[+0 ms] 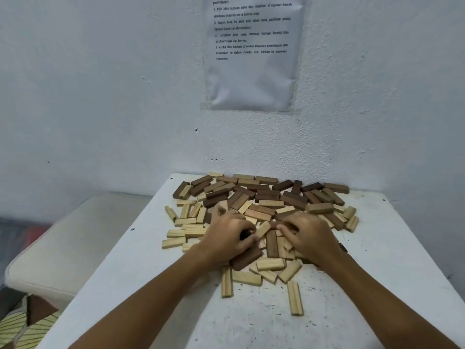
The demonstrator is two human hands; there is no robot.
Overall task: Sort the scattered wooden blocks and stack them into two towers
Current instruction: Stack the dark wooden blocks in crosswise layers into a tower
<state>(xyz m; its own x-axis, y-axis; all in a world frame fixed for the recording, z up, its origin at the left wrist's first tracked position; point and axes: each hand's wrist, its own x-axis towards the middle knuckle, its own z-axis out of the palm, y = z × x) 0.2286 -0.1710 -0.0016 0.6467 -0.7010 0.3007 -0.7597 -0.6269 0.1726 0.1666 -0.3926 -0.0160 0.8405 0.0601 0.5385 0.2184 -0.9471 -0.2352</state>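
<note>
On the white table (377, 248) pushed against the wall, the wooden blocks (266, 197) lie in one loose, unsorted heap that spreads from the far edge down toward me, with no tower begun. They are short rectangular bars with squared ends, all of one shape, in three tones: pale pine with visible straight grain, a mid tan, and a dark chocolate brown. The dark and tan ones crowd the far half of the heap, many lying across one another, while pale ones fan out at the left and trail nearest me, where one pale block (295, 298) lies alone, pointing my way. The tabletop is matte and speckled with dark flecks and scuffs. My left hand (226, 238) is down in the middle of the heap with its fingers curled around something dark, and a long dark block (247, 258) lies just under its heel. My right hand (309, 235) is close beside it, fingers bent and pinching at the blocks; a pale block (263, 229) stands tilted between the two hands, and I cannot tell which fingers hold it. Behind, the wall (100, 96) is rough white plaster, and a printed sheet in a glossy plastic sleeve (251, 71) hangs on it.
</note>
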